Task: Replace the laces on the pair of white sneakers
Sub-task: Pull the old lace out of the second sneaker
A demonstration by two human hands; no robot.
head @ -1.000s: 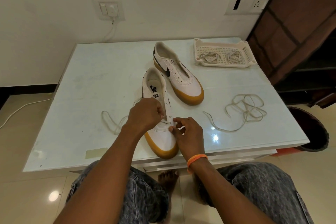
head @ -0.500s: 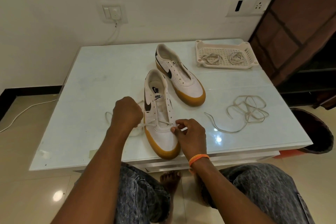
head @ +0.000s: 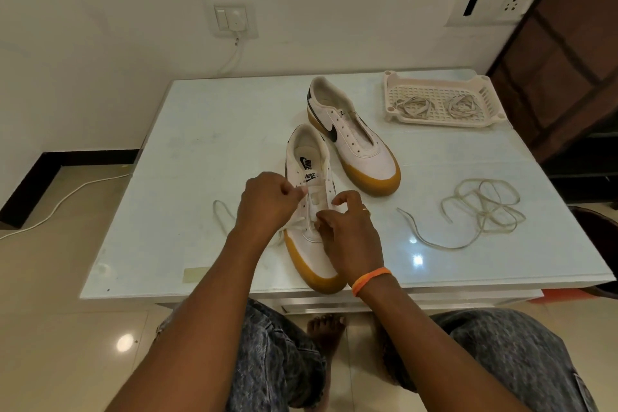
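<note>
L hand [head: 267, 201] pinches white lace [head: 296, 222], prob.; R hand [head: 347, 227] steadies gum-soled white sneaker [head: 311, 211] w/ fingers curled, grip unclear — lace may skip an eyelet.

The left hand [head: 267, 207] has come back from the sneaker's left side to its eyelets, pinching the lace [head: 294, 222] near the tongue. The right hand [head: 349, 234] has risen over the near sneaker [head: 312, 211], index finger lifted and curled.

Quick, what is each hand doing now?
Left hand: pinches the lace at the near sneaker.
Right hand: fingers curled at the eyelets; hold cannot be told.
</note>
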